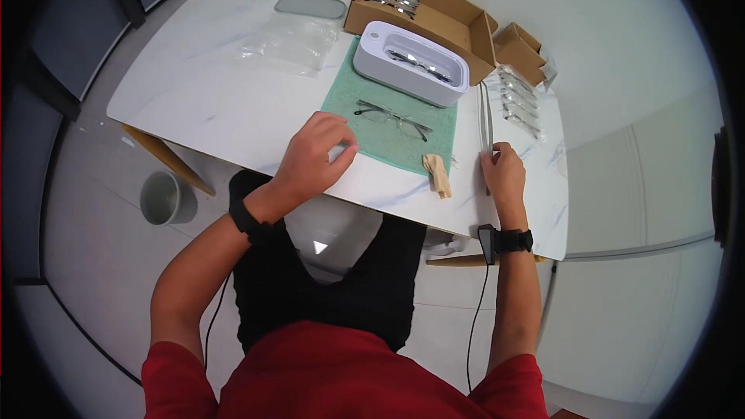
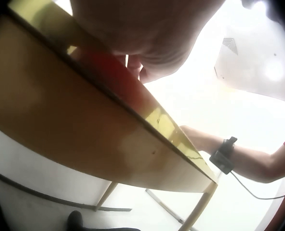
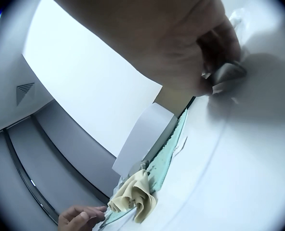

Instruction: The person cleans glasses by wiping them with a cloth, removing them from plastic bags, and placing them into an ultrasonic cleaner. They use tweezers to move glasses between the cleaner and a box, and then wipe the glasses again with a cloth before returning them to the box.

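My right hand [image 1: 506, 174] is at the table's right side, thumb and fingers pinching long metal tweezers [image 1: 486, 120] that lie along the tabletop. In the right wrist view their shiny wide end [image 3: 229, 73] shows beneath the fingers. My left hand [image 1: 317, 151] hovers at the front edge of the green towel [image 1: 339, 101], fingers loosely bent and holding nothing. Eyeglasses [image 1: 394, 119] with thin frames lie on the towel, beyond the left hand. A white ultrasonic cleaner [image 1: 369, 70] stands at the towel's back, with another pair of glasses [image 1: 419, 66] in its basin.
A crumpled beige cloth [image 1: 437, 175] lies at the towel's front right corner. Behind the cleaner is a cardboard box [image 1: 458, 31] holding several glasses. More bagged glasses [image 1: 518, 101] lie at right. A grey lid [image 1: 310, 5] and clear plastic bags [image 1: 287, 45] occupy the back left.
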Tool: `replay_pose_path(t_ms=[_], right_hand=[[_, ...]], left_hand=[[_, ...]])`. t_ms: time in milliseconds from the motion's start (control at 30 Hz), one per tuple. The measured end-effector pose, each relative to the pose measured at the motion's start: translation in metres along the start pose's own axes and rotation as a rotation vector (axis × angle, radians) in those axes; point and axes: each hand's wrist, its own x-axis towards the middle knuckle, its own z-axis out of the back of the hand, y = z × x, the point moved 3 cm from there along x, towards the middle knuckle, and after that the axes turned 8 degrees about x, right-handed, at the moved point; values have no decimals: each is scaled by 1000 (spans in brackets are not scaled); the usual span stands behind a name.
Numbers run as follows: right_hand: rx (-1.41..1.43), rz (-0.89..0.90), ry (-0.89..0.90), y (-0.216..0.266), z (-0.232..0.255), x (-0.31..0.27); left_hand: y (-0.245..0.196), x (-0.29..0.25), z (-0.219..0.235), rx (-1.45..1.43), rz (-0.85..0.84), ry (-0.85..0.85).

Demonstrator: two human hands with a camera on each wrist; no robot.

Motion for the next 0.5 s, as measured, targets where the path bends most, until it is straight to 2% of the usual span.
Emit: replay_pose_path(t_ms=[133,233,367,500], right_hand=[[114,-40,-44,8,-1,-5],[374,-91,-113,-5,-5,-6],[625,-99,-168,-21,-11,-8],[709,-153,-119,-28,-10,-10]], left_hand=[[1,27,18,92,-4,41],[11,57,23,227,-30,96],[37,94,11,440,-61,183],[54,119,-4,553,-66,291]])
